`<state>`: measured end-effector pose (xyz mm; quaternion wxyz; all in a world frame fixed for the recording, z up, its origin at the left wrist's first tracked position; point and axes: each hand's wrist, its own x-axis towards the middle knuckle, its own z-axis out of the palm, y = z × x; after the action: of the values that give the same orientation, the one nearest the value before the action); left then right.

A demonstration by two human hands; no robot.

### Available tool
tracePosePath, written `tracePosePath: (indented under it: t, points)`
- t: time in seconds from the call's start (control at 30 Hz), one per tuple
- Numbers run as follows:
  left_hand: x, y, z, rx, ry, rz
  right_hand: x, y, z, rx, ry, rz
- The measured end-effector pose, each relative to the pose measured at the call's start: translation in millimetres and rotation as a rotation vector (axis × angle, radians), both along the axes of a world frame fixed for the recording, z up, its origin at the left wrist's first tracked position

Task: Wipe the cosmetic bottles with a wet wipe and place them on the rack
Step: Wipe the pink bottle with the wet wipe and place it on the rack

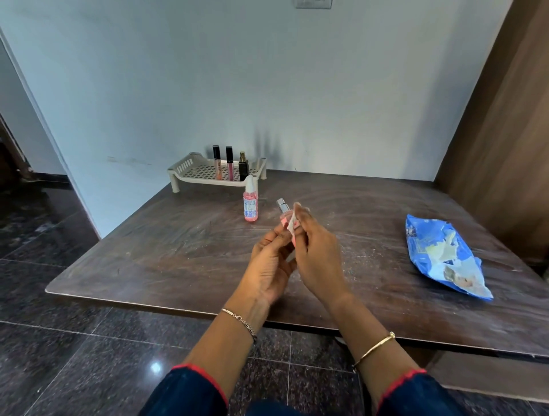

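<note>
The left hand gripping the small pink bottle with a silver cap is covering most of its body, and the crumpled white wet wipe pinched in the right hand is hiding its side. Print on the tall pink spray bottle with a white nozzle and on the blue plastic wipe packet is showing too small to read. The top edge is cutting off a grey wall switch plate, the right edge the dark wooden table.

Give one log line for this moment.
step: wiping | left hand: holds small bottle | right hand: presses wipe on it | rack: three bottles | table: pink bottle
</note>
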<state>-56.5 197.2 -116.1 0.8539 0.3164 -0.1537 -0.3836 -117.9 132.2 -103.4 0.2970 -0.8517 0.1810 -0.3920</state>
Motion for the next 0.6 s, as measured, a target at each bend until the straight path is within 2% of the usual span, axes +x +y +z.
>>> tracePosePath:
  t: [0.13, 0.27, 0.37, 0.43, 0.5, 0.6]
  points:
    - [-6.4, -5.3, 0.9, -0.121, 0.212, -0.032, 0.9, 1.0, -5.4, -0.142, 0.003, 0.008]
    - [-4.9, -12.6, -3.8, -0.128, 0.372, -0.105, -11.9, 5.9, -25.2, -0.338, -0.02, -0.055]
    - [-5.1, -15.2, -3.8, -0.088, 0.405, -0.143, -23.3, 7.5, -36.0, -0.499, 0.019, -0.082]
    - [-1.8, -16.3, -2.7, -0.03, 0.379, -0.068, -31.2, 7.4, -40.5, -0.55, 0.055, -0.081]
    - [2.2, -16.5, -2.0, 0.011, 0.358, -0.02, -34.3, 7.3, -41.0, -0.539, 0.056, -0.065]
    - [1.6, -17.7, -6.2, 0.009, 0.368, -0.099, -28.0, 7.9, -32.6, -0.489, 0.104, -0.066]
